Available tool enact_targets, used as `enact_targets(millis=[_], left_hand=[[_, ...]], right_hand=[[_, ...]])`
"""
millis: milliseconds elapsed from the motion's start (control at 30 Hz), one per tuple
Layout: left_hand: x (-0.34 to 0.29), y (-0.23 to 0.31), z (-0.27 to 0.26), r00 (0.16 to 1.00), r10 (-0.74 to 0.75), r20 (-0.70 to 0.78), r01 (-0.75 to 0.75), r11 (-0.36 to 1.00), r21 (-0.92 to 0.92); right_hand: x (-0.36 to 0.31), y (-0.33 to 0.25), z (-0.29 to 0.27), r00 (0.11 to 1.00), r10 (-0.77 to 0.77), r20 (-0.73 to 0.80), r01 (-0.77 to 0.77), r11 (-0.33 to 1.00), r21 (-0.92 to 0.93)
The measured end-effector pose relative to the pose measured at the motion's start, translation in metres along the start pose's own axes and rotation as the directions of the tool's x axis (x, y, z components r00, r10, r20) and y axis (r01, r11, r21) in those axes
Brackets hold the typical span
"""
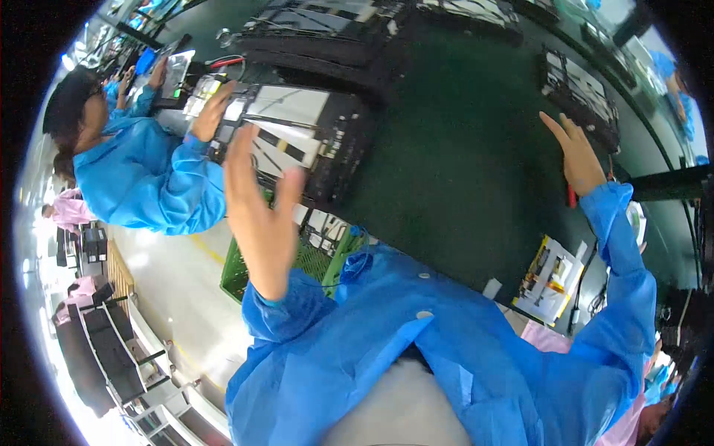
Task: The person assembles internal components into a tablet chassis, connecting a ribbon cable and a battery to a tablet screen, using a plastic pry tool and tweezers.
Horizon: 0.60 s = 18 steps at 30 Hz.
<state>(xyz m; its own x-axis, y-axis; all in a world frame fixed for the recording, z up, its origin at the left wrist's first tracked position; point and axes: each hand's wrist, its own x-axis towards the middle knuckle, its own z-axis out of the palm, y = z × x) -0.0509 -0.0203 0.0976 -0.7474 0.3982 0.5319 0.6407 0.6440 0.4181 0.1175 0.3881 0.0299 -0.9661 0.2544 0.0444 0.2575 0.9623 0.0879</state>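
My left hand [260, 223] is raised with its fingers stretched out and the thumb apart, and nothing is in it. It overlaps the near edge of an opened black electronic device [338, 160] with pale flat panels and dark strips inside; I cannot tell whether they touch. Out to the right, my right hand [581, 163] is also open and holds nothing. Its fingertips point toward a second opened device [580, 93] with pale panels, with a gap between them. A red-handled tool [571, 195] lies by my right wrist, its other end hidden.
The dark green work surface [454, 141] spans the middle. More opened devices [320, 18] line the far side. A white-and-yellow holder with small parts [550, 279] lies near right. Below the left edge stands a green crate [316, 260]. A co-worker's hand [212, 111] reaches in from the left.
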Motion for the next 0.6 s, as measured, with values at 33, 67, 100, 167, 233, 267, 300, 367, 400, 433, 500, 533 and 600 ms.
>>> enact_targets(millis=[33, 67, 100, 167, 233, 267, 300, 367, 400, 433, 500, 533, 600], left_hand=[[0.006, -0.029, -0.002, 0.994, -0.064, -0.092, 0.069, 0.996, 0.055], [0.012, -0.060, -0.001, 0.980, -0.111, -0.166, 0.127, 0.988, 0.088], [0.016, -0.092, 0.002, 0.958, -0.160, -0.238, 0.191, 0.975, 0.113], [0.023, -0.156, 0.010, 0.925, -0.201, -0.322, 0.257, 0.956, 0.139], [0.031, -0.186, 0.026, 0.889, -0.306, -0.339, 0.326, 0.945, 0.002], [0.037, -0.193, 0.032, 0.856, -0.382, -0.347, 0.357, 0.924, -0.135], [0.041, -0.197, 0.037, 0.853, -0.339, -0.397, 0.326, 0.940, -0.102], [0.052, -0.180, 0.038, 0.838, -0.465, -0.284, 0.414, 0.882, -0.224], [0.054, -0.185, 0.040, 0.852, -0.434, -0.292, 0.380, 0.897, -0.223], [0.057, -0.193, 0.043, 0.865, -0.402, -0.300, 0.346, 0.911, -0.222], [0.060, -0.206, 0.041, 0.850, -0.455, -0.267, 0.378, 0.878, -0.295], [0.064, -0.201, 0.041, 0.848, -0.411, -0.335, 0.331, 0.904, -0.271], [0.069, -0.191, 0.036, 0.851, -0.385, -0.357, 0.284, 0.909, -0.305]], right_hand=[[0.009, -0.018, -0.006, 1.000, -0.011, -0.018, 0.011, 1.000, 0.000], [0.018, -0.041, -0.012, 0.991, -0.094, -0.090, 0.116, 0.953, 0.280], [0.026, -0.067, -0.017, 0.972, -0.158, -0.174, 0.227, 0.820, 0.525], [0.043, -0.130, -0.026, 0.985, -0.170, 0.036, 0.046, 0.459, 0.887], [0.061, -0.196, -0.013, 0.985, -0.161, 0.057, -0.051, 0.039, 0.998], [0.069, -0.221, 0.006, 0.997, -0.070, 0.016, -0.009, 0.103, 0.995], [0.076, -0.244, 0.019, 1.000, 0.014, -0.028, 0.026, 0.171, 0.985], [0.080, -0.277, 0.009, 0.995, 0.069, 0.074, -0.079, 0.070, 0.994], [0.083, -0.287, 0.009, 0.998, 0.070, -0.012, 0.002, 0.140, 0.990], [0.078, -0.300, 0.004, 0.990, 0.134, -0.050, 0.029, 0.154, 0.988], [0.080, -0.309, 0.008, 0.977, 0.179, -0.113, 0.075, 0.207, 0.975], [0.081, -0.311, 0.008, 0.978, 0.183, -0.104, 0.066, 0.202, 0.977], [0.080, -0.313, 0.002, 0.958, 0.271, -0.091, 0.024, 0.240, 0.970]])
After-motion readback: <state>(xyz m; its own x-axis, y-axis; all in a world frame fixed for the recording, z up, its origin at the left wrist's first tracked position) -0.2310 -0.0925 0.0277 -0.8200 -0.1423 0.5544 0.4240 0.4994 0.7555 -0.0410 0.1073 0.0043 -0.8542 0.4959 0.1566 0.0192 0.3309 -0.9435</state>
